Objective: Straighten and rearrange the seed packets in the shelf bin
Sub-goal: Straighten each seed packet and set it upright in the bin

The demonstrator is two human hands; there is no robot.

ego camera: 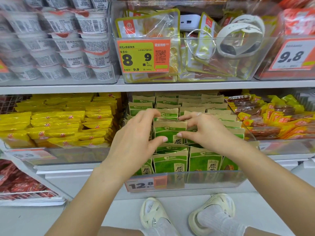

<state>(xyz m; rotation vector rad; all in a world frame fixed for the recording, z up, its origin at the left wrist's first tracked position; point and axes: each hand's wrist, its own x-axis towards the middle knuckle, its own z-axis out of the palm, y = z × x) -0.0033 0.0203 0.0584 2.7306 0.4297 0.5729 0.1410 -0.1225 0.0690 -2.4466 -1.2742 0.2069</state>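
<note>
A clear shelf bin point(213, 179) in the middle shelf holds several rows of upright green and brown seed packets point(202, 161). Both hands reach into it from the front. My left hand point(134, 142) and my right hand point(204, 128) curl around one packet point(169, 132) in the middle row, fingers on its top edge behind and thumbs on its green front. That packet stands slightly raised above the rows in front. Packets under my palms are hidden.
A bin of yellow packets point(56, 123) sits to the left, a bin of orange-red snack packs point(276, 121) to the right. The shelf above carries white cups point(56, 45) and a clear bin with an orange price tag point(144, 56). My feet in cream shoes point(185, 213) stand below.
</note>
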